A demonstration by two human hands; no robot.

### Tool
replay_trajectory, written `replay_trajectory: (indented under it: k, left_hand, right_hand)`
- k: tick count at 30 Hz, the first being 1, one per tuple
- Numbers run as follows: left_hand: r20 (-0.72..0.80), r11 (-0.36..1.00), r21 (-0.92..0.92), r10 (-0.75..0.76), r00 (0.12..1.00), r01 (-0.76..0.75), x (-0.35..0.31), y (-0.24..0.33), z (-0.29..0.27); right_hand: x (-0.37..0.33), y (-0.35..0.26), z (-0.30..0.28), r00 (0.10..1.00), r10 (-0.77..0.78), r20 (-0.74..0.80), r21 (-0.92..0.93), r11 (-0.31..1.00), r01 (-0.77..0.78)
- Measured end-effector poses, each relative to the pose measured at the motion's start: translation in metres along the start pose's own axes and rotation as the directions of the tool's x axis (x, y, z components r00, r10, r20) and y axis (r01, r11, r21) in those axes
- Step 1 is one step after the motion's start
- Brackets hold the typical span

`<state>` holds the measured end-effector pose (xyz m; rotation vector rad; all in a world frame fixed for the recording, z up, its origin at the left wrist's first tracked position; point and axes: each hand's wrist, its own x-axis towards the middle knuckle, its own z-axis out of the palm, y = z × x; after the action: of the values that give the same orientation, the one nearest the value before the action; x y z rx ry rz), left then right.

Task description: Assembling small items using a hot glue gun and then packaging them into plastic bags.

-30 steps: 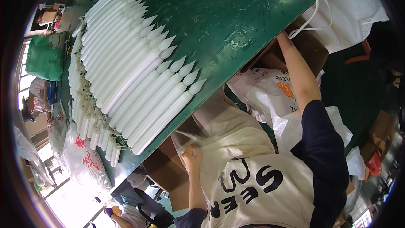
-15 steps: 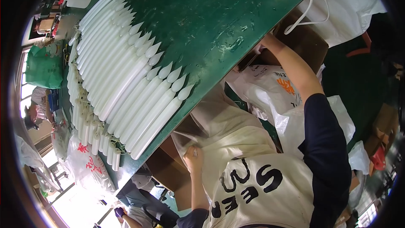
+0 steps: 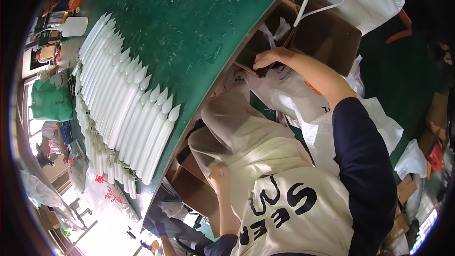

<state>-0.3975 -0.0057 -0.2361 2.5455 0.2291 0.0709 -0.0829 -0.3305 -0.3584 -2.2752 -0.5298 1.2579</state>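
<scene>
My right hand [image 3: 272,58] is at the rim of an open cardboard box [image 3: 327,42] beside the table edge. Its fingers are bent together, and whatever they may hold is too small to make out. A crumpled clear plastic bag [image 3: 277,32] shows in the box just beyond that hand. By my thigh, my left hand [image 3: 219,178] is closed in a fist, its contents hidden. On the green table [image 3: 189,19], to the left, lie rows of white candle-shaped lights [image 3: 121,99] with flame-shaped tips, side by side, thin wires showing at their lower ends.
A white cable [image 3: 308,0] loops over the box. White plastic bags [image 3: 284,90] lie beside my legs. Below the table edge stands another cardboard box [image 3: 189,180]. A green bag [image 3: 51,100] and a person [image 3: 50,142] are at the far left; another person's arm shows at the bottom.
My right hand has drawn back from deep in the box to its rim, its fingers now showing. The view has shifted, so the table and lights appear further left. My left hand stays by my thigh.
</scene>
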Motion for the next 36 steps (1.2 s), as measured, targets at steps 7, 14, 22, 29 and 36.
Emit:
replay_trajectory:
  k: [7,14,22,29,36]
  left_hand:
    - [-0.005,0.999,0.040,0.011,1.000,-0.011,-0.005,-0.006,-0.001]
    - [0.038,0.994,0.096,-0.052,0.998,0.048,-0.008,0.003,-0.006]
    - [-0.018,0.993,0.107,-0.048,0.999,0.050,-0.011,0.004,-0.007]
    - [-0.018,0.992,0.099,-0.073,0.997,0.075,-0.008,0.009,-0.006]
    - [0.019,0.995,0.088,-0.040,0.999,0.038,-0.002,0.009,-0.003]
  right_hand:
    - [-0.043,0.002,0.014,0.990,-0.139,-0.036,-0.568,0.818,0.094]
    - [-0.024,0.022,0.041,0.818,-0.492,-0.299,-0.804,0.591,0.062]
    - [-0.034,0.021,0.050,0.870,-0.458,-0.184,-0.829,0.548,0.112]
    - [-0.051,0.015,0.063,0.865,-0.495,-0.080,-0.824,0.521,0.221]
    - [-0.052,0.003,0.036,0.970,-0.237,0.050,-0.549,0.805,0.225]
